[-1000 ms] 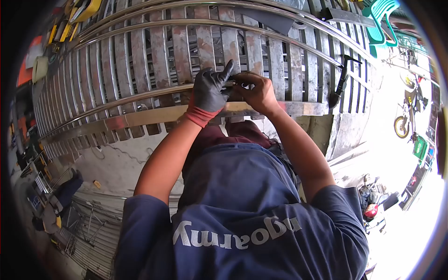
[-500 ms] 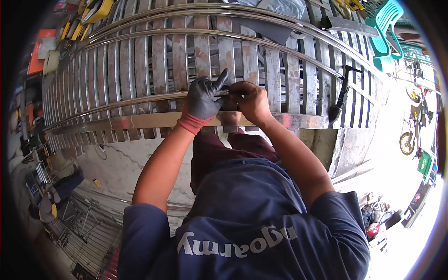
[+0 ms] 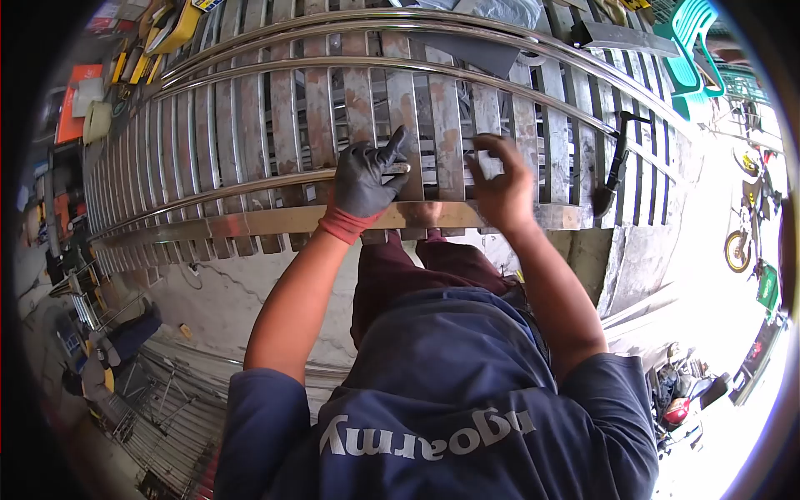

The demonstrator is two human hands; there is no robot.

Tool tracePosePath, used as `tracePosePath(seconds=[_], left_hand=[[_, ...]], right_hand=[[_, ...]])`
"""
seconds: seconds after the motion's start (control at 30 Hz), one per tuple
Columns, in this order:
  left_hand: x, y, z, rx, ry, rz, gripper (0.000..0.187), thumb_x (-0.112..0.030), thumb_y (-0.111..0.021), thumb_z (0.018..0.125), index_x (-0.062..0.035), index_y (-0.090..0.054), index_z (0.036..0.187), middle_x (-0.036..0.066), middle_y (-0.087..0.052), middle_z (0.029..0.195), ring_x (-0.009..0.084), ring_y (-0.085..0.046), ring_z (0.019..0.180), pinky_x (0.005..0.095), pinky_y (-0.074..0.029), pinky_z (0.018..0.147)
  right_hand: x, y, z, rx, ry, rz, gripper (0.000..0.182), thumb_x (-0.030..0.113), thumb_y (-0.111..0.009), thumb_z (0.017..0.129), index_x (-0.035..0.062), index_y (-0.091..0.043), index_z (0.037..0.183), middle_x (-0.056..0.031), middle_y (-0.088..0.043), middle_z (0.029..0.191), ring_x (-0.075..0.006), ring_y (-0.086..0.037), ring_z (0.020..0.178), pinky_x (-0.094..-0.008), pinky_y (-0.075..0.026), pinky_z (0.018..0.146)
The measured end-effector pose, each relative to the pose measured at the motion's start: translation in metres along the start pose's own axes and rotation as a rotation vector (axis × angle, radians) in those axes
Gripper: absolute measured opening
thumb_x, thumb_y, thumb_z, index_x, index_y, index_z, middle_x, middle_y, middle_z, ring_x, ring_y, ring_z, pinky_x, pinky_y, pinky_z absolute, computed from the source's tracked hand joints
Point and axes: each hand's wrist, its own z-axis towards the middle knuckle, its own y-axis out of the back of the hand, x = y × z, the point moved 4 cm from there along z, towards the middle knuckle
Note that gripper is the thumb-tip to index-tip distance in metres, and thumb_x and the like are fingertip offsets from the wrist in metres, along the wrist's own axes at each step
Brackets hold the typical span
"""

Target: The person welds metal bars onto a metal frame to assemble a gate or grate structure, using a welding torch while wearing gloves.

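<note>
My left hand (image 3: 364,182), in a dark work glove with a red cuff, is closed around the end of a shiny metal tube (image 3: 242,189). The tube runs off to the left above the slats, and its short end pokes out past my fingers. My bare right hand (image 3: 503,185) is apart from the tube, over the slats to the right. Its thumb and forefinger are spread, with nothing visible between them. A flat metal bar (image 3: 292,219) lies along the near edge of the slatted metal bench (image 3: 360,92).
Several long shiny tubes (image 3: 392,62) lie across the bench's far side. A hacksaw (image 3: 615,171) rests at the right end. Beyond are a green plastic chair (image 3: 687,62) and a yellow container (image 3: 175,29). Another person (image 3: 104,350) is at the lower left.
My right hand has moved away from the tube end to the right, and its fingers have spread. My left hand keeps hold of the tube in nearly the same place.
</note>
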Motion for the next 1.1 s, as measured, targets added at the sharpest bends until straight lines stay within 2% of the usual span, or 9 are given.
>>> tracePosePath(seconds=[0.1,0.17,0.3,0.37,0.47,0.7,0.83,0.93,1.1], left_hand=[[0.003,-0.001,0.003,0.008,-0.012,-0.042,0.094,-0.019,-0.089,0.083,-0.0245,-0.051,0.169,0.005,-0.076,0.098,0.0314,-0.068,0.09,0.0484,-0.057,0.088],[0.003,0.0,0.002,0.0,-0.03,-0.05,0.095,-0.017,-0.089,0.083,-0.0238,-0.049,0.17,0.002,-0.079,0.099,0.0299,-0.069,0.088,0.0478,-0.057,0.088],[0.001,-0.001,0.004,-0.033,-0.077,-0.076,0.096,-0.013,-0.089,0.083,-0.0232,-0.048,0.17,0.003,-0.079,0.097,0.0292,-0.072,0.085,0.0471,-0.059,0.085],[0.001,-0.003,0.004,-0.019,-0.07,-0.074,0.096,-0.013,-0.089,0.084,-0.0235,-0.048,0.17,0.003,-0.08,0.096,0.0288,-0.073,0.084,0.0464,-0.059,0.083],[-0.001,-0.004,0.004,0.0,-0.044,-0.065,0.094,-0.014,-0.089,0.086,-0.0246,-0.049,0.17,0.005,-0.079,0.095,0.0277,-0.073,0.083,0.045,-0.059,0.081],[0.0,-0.004,0.002,0.015,-0.043,-0.014,0.089,-0.016,-0.088,0.086,-0.0253,-0.053,0.167,0.0,-0.081,0.095,0.0254,-0.073,0.083,0.0447,-0.058,0.089],[-0.004,0.0,0.005,0.01,-0.034,-0.053,0.09,-0.014,-0.088,0.086,-0.0253,-0.053,0.168,0.001,-0.081,0.096,0.0261,-0.074,0.086,0.045,-0.058,0.09],[-0.004,-0.001,0.005,0.002,-0.042,-0.078,0.091,-0.013,-0.088,0.086,-0.0254,-0.052,0.168,0.002,-0.081,0.096,0.0267,-0.074,0.086,0.045,-0.058,0.088],[0.001,-0.005,0.002,-0.009,-0.056,-0.061,0.092,-0.013,-0.089,0.085,-0.0254,-0.052,0.168,0.002,-0.08,0.095,0.0267,-0.072,0.084,0.0456,-0.058,0.086]], right_hand=[[-0.044,0.096,0.003,-0.273,0.128,-0.434,0.042,0.007,-0.085,0.092,0.0032,-0.07,0.13,-0.0197,-0.073,0.128,-0.0402,-0.072,0.119,-0.0466,-0.056,0.107],[-0.084,0.152,0.0,-0.318,-0.141,-0.952,0.066,0.024,-0.087,0.093,0.0014,-0.057,0.148,-0.0264,-0.065,0.138,-0.0448,-0.066,0.125,-0.0491,-0.054,0.11],[-0.197,0.223,-0.031,-0.181,-0.78,-0.857,0.1,0.049,-0.088,0.09,-0.0041,-0.041,0.161,-0.0352,-0.058,0.15,-0.0518,-0.062,0.135,-0.0518,-0.051,0.115],[-0.222,0.225,-0.036,-0.063,-0.77,-0.685,0.081,0.056,-0.085,0.09,-0.0058,-0.067,0.139,-0.0332,-0.076,0.126,-0.0451,-0.073,0.123,-0.0501,-0.055,0.109],[-0.192,0.203,-0.034,-0.114,-0.72,-0.682,0.052,0.042,-0.078,0.096,-0.0058,-0.075,0.116,-0.0295,-0.079,0.115,-0.0473,-0.075,0.114,-0.0529,-0.057,0.103],[-0.177,0.219,-0.067,-0.367,-0.684,-0.563,0.035,0.025,-0.074,0.101,-0.0067,-0.069,0.114,-0.0296,-0.076,0.11,-0.0476,-0.074,0.106,-0.0539,-0.055,0.096],[-0.134,0.249,-0.099,-0.48,-0.69,-0.51,0.047,0.018,-0.069,0.107,-0.003,-0.052,0.146,-0.0193,-0.073,0.115,-0.0347,-0.071,0.106,-0.0475,-0.054,0.097],[-0.111,0.276,-0.105,-0.587,-0.553,-0.386,0.072,0.022,-0.08,0.102,-0.0011,-0.046,0.16,-0.0101,-0.075,0.098,-0.0153,-0.07,0.087,-0.0342,-0.056,0.081],[-0.016,0.264,-0.06,-0.363,-0.395,-0.544,0.083,0.015,-0.08,0.102,0.0185,-0.037,0.173,-0.0184,-0.075,0.113,-0.0257,-0.076,0.096,-0.0425,-0.06,0.087]])
